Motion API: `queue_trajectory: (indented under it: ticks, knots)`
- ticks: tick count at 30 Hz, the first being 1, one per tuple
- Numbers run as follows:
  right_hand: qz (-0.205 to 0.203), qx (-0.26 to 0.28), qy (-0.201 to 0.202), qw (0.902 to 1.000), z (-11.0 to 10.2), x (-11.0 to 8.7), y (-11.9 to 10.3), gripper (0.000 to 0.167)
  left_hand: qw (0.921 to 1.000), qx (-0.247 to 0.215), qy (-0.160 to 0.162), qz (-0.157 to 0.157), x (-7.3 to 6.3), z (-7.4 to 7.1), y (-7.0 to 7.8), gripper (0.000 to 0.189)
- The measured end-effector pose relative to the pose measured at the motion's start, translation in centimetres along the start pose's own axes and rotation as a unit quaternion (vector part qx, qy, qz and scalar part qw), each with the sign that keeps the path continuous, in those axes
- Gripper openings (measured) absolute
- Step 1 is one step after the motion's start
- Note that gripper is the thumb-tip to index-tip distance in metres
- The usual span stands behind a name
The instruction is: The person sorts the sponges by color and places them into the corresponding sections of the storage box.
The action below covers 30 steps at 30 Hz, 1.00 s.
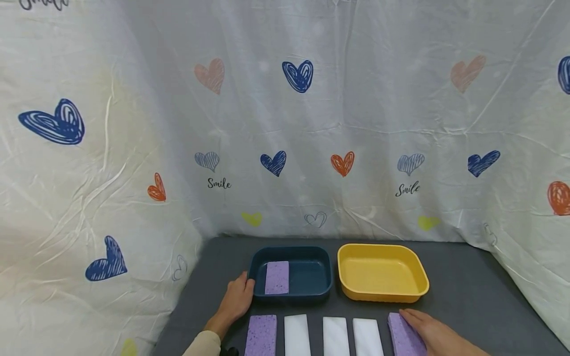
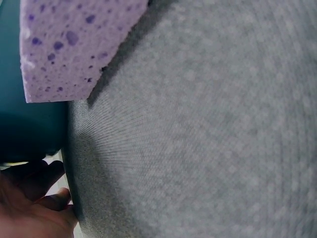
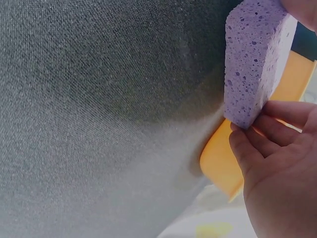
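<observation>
A dark blue tub [image 1: 311, 277] stands on the grey table with a purple sponge [image 1: 277, 278] lying inside. My left hand [image 1: 239, 295] touches the tub's left side; in the left wrist view its fingers [image 2: 44, 179] are by the tub's wall, and the exact contact is partly hidden. At the right of the row, my right hand [image 1: 432, 332] grips a purple sponge [image 1: 404, 336]. The right wrist view shows this sponge [image 3: 255, 59] tilted up between fingers and thumb, with the right hand [image 3: 282, 158] at its end.
A yellow tub [image 1: 383, 274] stands right of the blue one. In front lie another purple sponge [image 1: 261, 336] and three white blocks, the left [image 1: 297, 336], middle [image 1: 336, 337] and right [image 1: 367, 338]. Behind the table hangs a white curtain [image 1: 285, 123] printed with hearts.
</observation>
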State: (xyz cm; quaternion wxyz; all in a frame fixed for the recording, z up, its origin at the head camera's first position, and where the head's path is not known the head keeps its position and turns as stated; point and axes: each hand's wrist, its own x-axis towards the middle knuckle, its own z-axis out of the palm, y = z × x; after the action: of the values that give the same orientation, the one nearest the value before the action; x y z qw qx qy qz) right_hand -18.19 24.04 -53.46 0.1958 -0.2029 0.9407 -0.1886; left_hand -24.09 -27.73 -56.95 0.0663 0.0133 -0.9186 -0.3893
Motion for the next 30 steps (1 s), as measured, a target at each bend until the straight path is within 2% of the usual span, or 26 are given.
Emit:
queue_trajectory:
  ticks: [7,10,13,15,22,30]
  knots:
    - [-0.031,-0.028,0.016,0.9990,-0.3,-0.6,0.5,0.111,1.0000,0.000,0.001,0.002,0.0,0.1,0.1,0.028]
    - [-0.009,-0.014,0.009,0.9998,-0.7,-0.8,0.2,0.112,1.0000,-0.001,0.000,0.004,-0.1,0.0,0.1,0.027]
    - [0.040,0.019,-0.003,0.9990,-1.3,-1.0,-0.3,0.119,1.0000,-0.005,-0.002,0.002,-0.1,0.0,0.2,0.028]
    - [0.059,0.029,-0.004,0.9979,-1.7,-1.1,-0.5,0.122,1.0000,-0.005,-0.002,0.000,-0.1,0.0,0.2,0.030]
    - [0.059,0.011,-0.002,0.9982,-2.5,-1.5,-1.1,0.125,1.0000,-0.005,0.000,-0.003,0.1,0.0,0.2,0.031]
    - [0.054,0.020,0.000,0.9984,-2.9,-1.9,-1.9,0.128,1.0000,-0.007,-0.002,-0.002,0.0,0.0,0.0,0.030]
